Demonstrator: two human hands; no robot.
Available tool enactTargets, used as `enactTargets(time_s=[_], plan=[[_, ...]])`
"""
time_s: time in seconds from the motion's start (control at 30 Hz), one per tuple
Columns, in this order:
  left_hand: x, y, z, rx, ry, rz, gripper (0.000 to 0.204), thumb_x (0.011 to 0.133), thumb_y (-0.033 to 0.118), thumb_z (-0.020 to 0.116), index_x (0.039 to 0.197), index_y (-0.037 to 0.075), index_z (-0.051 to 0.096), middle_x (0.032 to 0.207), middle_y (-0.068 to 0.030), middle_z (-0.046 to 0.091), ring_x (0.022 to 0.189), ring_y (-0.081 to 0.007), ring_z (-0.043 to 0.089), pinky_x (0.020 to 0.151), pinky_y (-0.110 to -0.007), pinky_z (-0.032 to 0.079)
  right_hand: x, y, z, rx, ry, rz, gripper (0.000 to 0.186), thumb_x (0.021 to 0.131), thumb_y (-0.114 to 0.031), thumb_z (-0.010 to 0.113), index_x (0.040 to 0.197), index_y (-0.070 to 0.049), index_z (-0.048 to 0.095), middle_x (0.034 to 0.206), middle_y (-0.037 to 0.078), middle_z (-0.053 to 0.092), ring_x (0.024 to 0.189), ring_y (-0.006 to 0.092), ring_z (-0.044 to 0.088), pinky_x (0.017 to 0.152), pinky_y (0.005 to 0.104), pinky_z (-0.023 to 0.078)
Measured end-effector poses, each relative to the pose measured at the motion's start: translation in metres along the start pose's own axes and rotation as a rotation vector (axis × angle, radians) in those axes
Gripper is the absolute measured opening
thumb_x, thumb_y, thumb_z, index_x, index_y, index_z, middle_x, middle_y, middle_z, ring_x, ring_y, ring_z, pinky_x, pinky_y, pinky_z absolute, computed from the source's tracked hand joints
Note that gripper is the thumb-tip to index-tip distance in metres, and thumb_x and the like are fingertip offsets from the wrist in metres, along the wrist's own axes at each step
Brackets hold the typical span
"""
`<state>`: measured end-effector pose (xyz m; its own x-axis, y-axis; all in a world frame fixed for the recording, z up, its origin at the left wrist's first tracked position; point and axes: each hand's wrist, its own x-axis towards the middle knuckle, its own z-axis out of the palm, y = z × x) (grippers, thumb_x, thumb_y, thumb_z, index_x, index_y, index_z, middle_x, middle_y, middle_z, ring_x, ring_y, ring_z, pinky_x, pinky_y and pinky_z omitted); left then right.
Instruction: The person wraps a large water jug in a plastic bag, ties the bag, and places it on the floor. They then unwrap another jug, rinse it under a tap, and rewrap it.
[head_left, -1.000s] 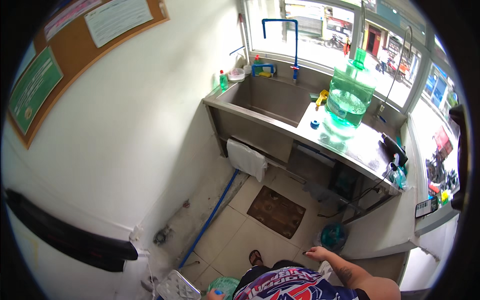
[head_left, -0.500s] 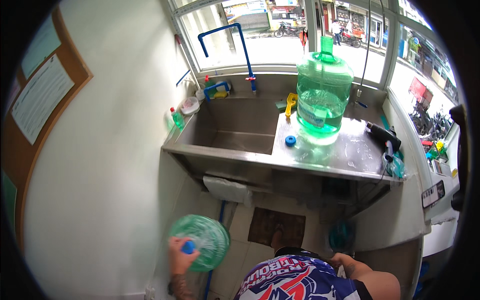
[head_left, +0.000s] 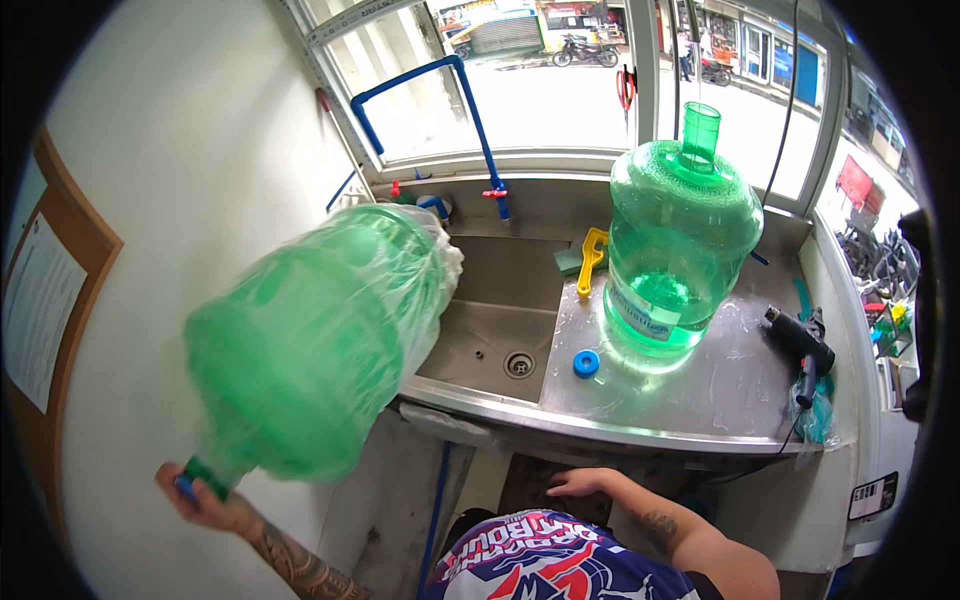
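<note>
My left hand (head_left: 200, 495) grips the capped neck of a large green water jug (head_left: 300, 340), which is wrapped in clear plastic, raised and tilted on its side at the left end of the steel sink (head_left: 500, 300). My right hand (head_left: 575, 480) is empty, fingers apart, below the counter's front edge. A second green jug (head_left: 680, 250), upright and partly filled, stands on the steel counter (head_left: 710, 400). Beside it lie a blue round cap (head_left: 586, 362) and a yellow tool (head_left: 590, 260).
A blue pipe faucet (head_left: 470, 110) rises behind the sink before a window. A black heat gun (head_left: 800, 340) and a teal plastic bag (head_left: 815, 415) lie at the counter's right. A corkboard (head_left: 90, 250) hangs on the left wall; a mat (head_left: 530, 475) is on the floor.
My left hand has lifted the wrapped jug from low at the left up toward the sink, tipping it sideways. My right hand has moved forward and left. The view has shifted closer to the sink.
</note>
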<state>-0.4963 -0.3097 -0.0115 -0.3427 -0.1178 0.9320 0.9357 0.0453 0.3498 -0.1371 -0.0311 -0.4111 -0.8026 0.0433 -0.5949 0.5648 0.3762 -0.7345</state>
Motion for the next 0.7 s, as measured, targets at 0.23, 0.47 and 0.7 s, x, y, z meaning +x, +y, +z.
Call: enactTargets(time_s=[0.23, 0.47, 0.7], plan=[[-0.044, -0.046, 0.142, -0.041, -0.382, -0.042, 0.019, 0.075, 0.012, 0.055, 0.09, 0.002, 0.052, 0.088, -0.0052, 0.046, 0.08, -0.0177, 0.045, 0.073, -0.03, 0.04, -0.046, -0.101, -0.04, 0.375, 0.334, -0.258, 0.049, 0.096, -0.042, 0.057, 0.13, -0.007, 0.057, 0.117, 0.013, 0.066, 0.106, 0.0256, 0.063, 0.095, 0.034, 0.047], [-0.059, -0.158, 0.166, -0.188, -0.436, -0.327, 0.021, 0.075, 0.016, 0.056, 0.089, 0.001, 0.053, 0.084, -0.0041, 0.047, 0.074, -0.0157, 0.044, 0.069, -0.028, 0.038, -0.036, -0.124, -0.064, 0.695, 0.534, -0.229, 0.041, 0.098, -0.031, 0.059, 0.129, -0.005, 0.057, 0.112, 0.01, 0.066, 0.102, 0.0167, 0.061, 0.092, 0.0308, 0.047], [-0.065, -0.297, 0.154, -0.462, -0.533, -0.586, 0.028, 0.077, 0.025, 0.058, 0.091, 0.0, 0.055, 0.089, -0.0049, 0.05, 0.083, -0.0158, 0.046, 0.078, -0.029, 0.039, 0.071, -0.154, -0.195, 0.543, 1.04, -0.329, 0.056, 0.092, -0.027, 0.067, 0.139, -0.007, 0.045, 0.127, 0.011, 0.056, 0.103, 0.0185, 0.061, 0.089, 0.0329, 0.05]])
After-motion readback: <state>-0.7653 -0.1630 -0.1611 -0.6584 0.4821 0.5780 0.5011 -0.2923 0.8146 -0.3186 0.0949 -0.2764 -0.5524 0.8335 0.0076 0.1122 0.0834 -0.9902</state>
